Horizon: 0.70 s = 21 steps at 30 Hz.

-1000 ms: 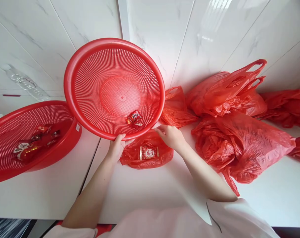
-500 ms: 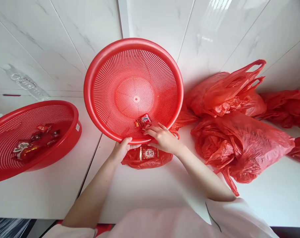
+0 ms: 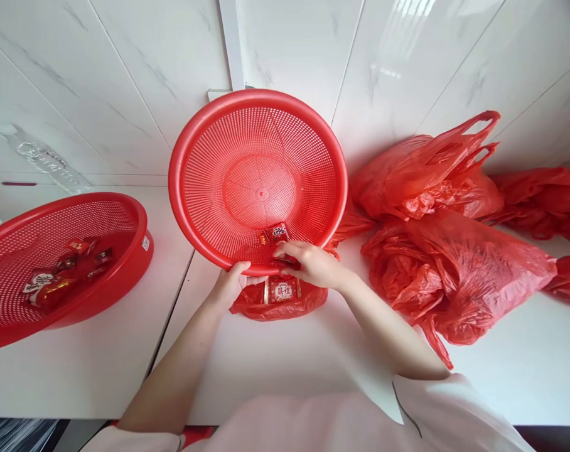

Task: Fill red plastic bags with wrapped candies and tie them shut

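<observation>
A round red mesh basket point(image 3: 259, 135) is tilted toward me above the white table. My left hand point(image 3: 231, 282) grips its near rim, with the thumb inside. Low in the basket lies a small red packet point(image 3: 277, 233) with dark lettering. My right hand point(image 3: 308, 262) reaches over the near rim beside this packet, its fingers curled on a dark red item that is mostly hidden. Under the rim, an open red plastic bag point(image 3: 280, 311) holds a red and gold packet point(image 3: 284, 290) with white characters.
On the left, a second red basket point(image 3: 146, 232) holds several wrapped items. Behind it a clear plastic bottle point(image 3: 49, 160) lies by the tiled wall. Filled red plastic bags point(image 3: 492, 270) crowd the right side, and a dark seam point(image 3: 174, 301) crosses the table.
The raised basket has shifted slightly down in the view, and its far rim is lower. My right hand's fingers have curled in more at the near rim.
</observation>
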Motion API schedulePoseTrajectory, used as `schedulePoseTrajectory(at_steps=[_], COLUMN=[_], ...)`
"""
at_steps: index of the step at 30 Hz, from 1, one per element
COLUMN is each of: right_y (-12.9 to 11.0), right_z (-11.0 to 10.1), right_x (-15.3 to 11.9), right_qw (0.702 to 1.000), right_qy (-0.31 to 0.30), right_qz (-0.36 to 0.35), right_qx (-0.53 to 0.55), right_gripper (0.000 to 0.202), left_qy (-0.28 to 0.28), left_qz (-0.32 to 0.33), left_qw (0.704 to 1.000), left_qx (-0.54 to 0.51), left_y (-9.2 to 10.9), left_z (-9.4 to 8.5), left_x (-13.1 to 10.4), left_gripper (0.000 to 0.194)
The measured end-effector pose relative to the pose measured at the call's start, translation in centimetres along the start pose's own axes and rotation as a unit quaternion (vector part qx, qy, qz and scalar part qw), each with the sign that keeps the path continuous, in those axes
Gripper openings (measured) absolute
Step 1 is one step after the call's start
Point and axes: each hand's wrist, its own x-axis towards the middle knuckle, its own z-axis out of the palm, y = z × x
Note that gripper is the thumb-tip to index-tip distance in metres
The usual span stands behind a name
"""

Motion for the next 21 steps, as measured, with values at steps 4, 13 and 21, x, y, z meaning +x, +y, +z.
schedulePoseTrajectory(at_steps=[4, 13, 21], right_y=[0.3, 1.1, -0.5], right_z=[-0.9, -1.7, -0.3], right_x=[0.0, 0.0, -0.3], right_qw=[0.974, 0.881, 0.985], right_qy=[0.107, 0.137, -0.024], right_qz=[0.105, 0.195, 0.089], right_qx=[0.167, 0.408, 0.143], right_gripper=[0.024, 0.028, 0.027], left_qy=[0.027, 0.084, 0.090], left_qz=[0.044, 0.114, 0.127], left_qw=[0.999, 0.990, 0.988], left_qx=[-0.011, -0.029, -0.013], left_y=[0.4, 1.6, 1.1], left_z=[-0.1, 0.1, 0.0], left_x=[0.1, 0.2, 0.2], left_gripper=[0.048, 0.049, 0.055])
